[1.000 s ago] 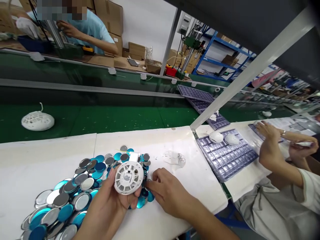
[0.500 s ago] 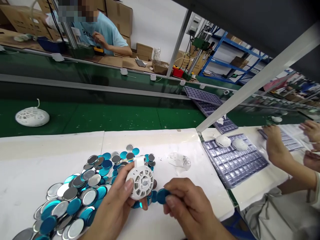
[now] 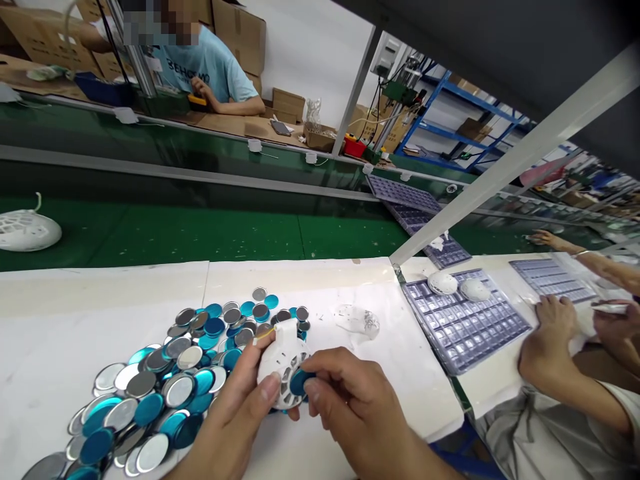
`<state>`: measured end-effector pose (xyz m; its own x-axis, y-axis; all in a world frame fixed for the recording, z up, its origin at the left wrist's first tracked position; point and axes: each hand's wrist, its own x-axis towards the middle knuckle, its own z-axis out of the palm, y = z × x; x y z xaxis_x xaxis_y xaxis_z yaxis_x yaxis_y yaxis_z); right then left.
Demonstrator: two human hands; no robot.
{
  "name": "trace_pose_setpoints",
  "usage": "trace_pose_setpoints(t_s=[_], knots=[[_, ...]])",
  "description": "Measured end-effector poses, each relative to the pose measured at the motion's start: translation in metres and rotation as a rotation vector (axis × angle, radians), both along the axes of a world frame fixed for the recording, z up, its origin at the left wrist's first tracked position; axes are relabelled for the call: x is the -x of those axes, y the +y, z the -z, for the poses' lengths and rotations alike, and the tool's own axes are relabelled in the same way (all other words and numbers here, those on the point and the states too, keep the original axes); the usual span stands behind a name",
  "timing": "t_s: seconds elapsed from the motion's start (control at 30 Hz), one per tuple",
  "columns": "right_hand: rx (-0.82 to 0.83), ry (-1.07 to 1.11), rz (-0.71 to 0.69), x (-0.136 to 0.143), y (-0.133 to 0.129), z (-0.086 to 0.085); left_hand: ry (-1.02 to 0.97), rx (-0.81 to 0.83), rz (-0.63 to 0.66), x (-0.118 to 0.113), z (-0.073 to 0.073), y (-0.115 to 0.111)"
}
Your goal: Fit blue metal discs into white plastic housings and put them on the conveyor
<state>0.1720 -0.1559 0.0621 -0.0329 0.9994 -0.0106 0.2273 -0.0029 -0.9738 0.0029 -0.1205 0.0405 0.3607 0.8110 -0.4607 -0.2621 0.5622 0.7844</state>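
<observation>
My left hand (image 3: 245,393) grips a white slotted plastic housing (image 3: 280,357) from its left side, with the thumb on its face. A short tab sticks up from the top of the housing. Between the thumb and fingers of my right hand (image 3: 350,400) is a blue disc (image 3: 301,382), held against the slotted round face of the housing. Whether the disc is seated there I cannot tell. Just left of both hands spreads a heap of blue and silver discs (image 3: 165,387) on the white table covering.
A crumpled clear plastic piece (image 3: 357,322) lies right of the heap. Purple trays (image 3: 465,333), one carrying two white shells (image 3: 475,290), stand beyond a slanted post (image 3: 500,167). Another white shell (image 3: 30,230) rests on the green belt (image 3: 150,233). Co-workers' hands (image 3: 555,327) are at right.
My right hand has brought the blue disc left and up to the housing's face. The housing has turned slightly in my left hand. On the belt, the white shell now appears further left.
</observation>
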Motion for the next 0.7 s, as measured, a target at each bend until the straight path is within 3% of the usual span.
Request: trace_pose_setpoints(t_s=[0.2, 0.33, 0.5, 0.7], knots=[[0.182, 0.031, 0.058, 0.001, 0.0, -0.002, 0.164, -0.157, 0.01, -0.004, 0.0, -0.002], [0.325, 0.157, 0.011, -0.002, 0.002, -0.003, 0.244, -0.162, -0.043, -0.005, -0.001, -0.003], [0.264, 0.465, -0.109, 0.002, -0.001, -0.002, 0.113, -0.181, -0.084, -0.005, -0.008, -0.013], [0.281, 0.779, -0.136, 0.019, -0.01, 0.003, 0.103, -0.099, 0.026, -0.005, -0.02, -0.022]])
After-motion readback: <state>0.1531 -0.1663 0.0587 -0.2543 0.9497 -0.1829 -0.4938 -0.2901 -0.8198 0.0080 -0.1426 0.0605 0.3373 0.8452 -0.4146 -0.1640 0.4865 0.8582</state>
